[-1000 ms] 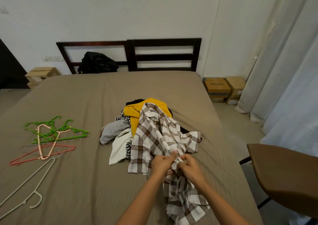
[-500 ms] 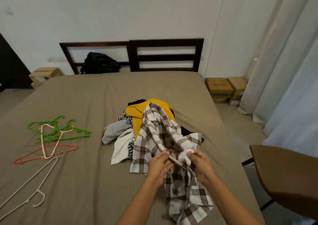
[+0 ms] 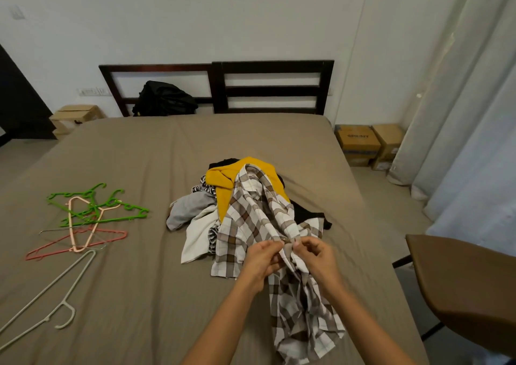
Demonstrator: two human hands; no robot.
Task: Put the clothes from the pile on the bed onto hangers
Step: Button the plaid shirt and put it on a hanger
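Head view, nearest: tail of the plaid shirt (image 3: 251, 219) trailing toward the foot of the bed (image 3: 139, 295), between two bare forearms.
Left hand (image 3: 262, 255): thumb and fingertips pinched on the shirt's front edge, about mid-length.
Right hand (image 3: 318, 255): pinching the facing edge in the same way, just beside the left; small dark spot between the two pinches, possibly a button, too small to tell.
Step in hand (judged): working the shirt front open or straight before hanging.
Technique (advice): keep both pinches close to the spot being worked; hold the fabric taut between them; avoid dragging the collar end, so as not to pull the heap apart; finish the front before reaching for a hanger.
Shirt, far end: collar lying on top of the pile (image 3: 190, 208), over a yellow garment (image 3: 220, 181).
Pile: grey, white, striped and black pieces, heaped at mid-bed, none yet hung.
White hanger (image 3: 64, 289): flat on the sheet at near left, well apart from both hands.
Coloured hangers (image 3: 95, 216): green, coral and pale pink, tangled just beyond the white one.
Chair (image 3: 469, 286): brown seat off the bed's right side.
Farthest: dark headboard (image 3: 273, 85), black bag (image 3: 164, 99) against it, cardboard boxes (image 3: 360, 144) on the floor at right.
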